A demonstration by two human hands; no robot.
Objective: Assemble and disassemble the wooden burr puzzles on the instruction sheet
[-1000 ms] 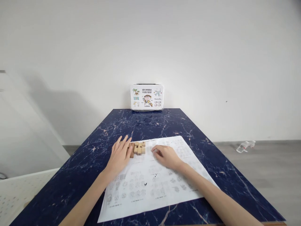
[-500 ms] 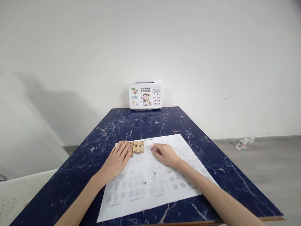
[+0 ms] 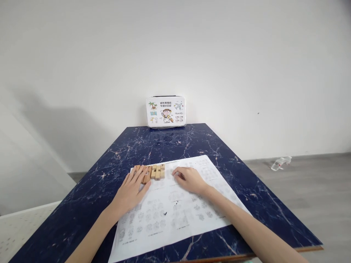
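A row of small wooden puzzle blocks lies at the far edge of a white printed sheet on a dark blue marbled table. My left hand rests flat with fingers stretched out, its fingertips touching the left end of the blocks. My right hand lies on the sheet just right of the blocks, fingers curled down, a small gap from them. Whether anything is under those fingers I cannot tell.
A white illustrated tin case stands upright at the table's far edge against the wall. A clear plastic bottle lies on the grey floor to the right. A pale surface sits low at left.
My left hand has drawn back slightly toward me, uncovering more of the blocks' left end. The view has drifted a little; the right hand keeps its place.
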